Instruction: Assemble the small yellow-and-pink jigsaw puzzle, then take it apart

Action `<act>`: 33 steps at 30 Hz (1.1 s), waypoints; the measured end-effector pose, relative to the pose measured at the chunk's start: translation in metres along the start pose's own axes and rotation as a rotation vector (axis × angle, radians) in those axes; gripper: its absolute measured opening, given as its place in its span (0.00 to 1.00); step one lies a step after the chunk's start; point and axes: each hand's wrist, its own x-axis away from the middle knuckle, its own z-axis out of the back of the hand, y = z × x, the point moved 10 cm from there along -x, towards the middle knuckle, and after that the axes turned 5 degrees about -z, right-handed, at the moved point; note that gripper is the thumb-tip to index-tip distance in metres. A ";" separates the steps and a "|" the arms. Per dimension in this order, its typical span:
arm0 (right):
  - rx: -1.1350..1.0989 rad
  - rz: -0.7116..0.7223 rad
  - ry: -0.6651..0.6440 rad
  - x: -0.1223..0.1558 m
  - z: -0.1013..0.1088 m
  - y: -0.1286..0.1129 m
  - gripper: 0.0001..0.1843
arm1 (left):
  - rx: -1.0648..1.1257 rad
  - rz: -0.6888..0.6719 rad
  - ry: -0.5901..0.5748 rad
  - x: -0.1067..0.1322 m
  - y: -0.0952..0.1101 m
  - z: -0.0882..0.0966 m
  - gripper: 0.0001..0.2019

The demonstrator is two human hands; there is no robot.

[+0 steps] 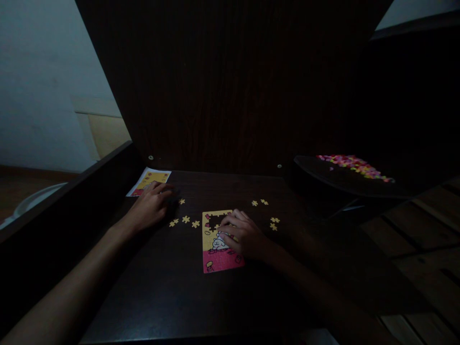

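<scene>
A jigsaw puzzle (pixel 223 262), yellow above and pink below with a white cartoon animal, lies on the dark table with a gap in its upper part. My right hand (pixel 245 235) rests over its right side, thumb and fingers apart, covering part of the picture and the gap. My left hand (pixel 153 203) is at the lower edge of a printed reference picture (pixel 158 177), its fingers stretched out to the right and their tips dim. Just right of those fingertips is a loose yellow puzzle piece (pixel 182 201). More yellow pieces (pixel 186 219) lie between my left hand and the puzzle.
Several other yellow pieces (pixel 274 221) lie right of the puzzle. A dark upright panel (pixel 230 96) closes off the table's back, and a raised side board (pixel 89 184) runs along the left. At right, a dark surface (pixel 316 172) bears a heap of small colourful bits (pixel 354 165).
</scene>
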 end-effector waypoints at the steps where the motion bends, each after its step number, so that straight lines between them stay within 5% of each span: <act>1: 0.009 -0.001 -0.005 0.000 0.000 0.000 0.07 | 0.036 -0.016 -0.011 -0.001 0.006 -0.001 0.18; 11: -0.014 0.003 -0.003 0.002 -0.001 0.002 0.06 | 0.268 -0.161 -0.224 -0.001 0.075 -0.025 0.14; 20: -0.046 -0.005 0.004 0.003 0.002 0.002 0.07 | 0.265 -0.167 -0.189 -0.003 0.075 -0.026 0.07; 33: -0.015 -0.002 -0.026 0.005 -0.001 0.003 0.07 | 0.245 -0.183 -0.160 -0.003 0.079 -0.023 0.10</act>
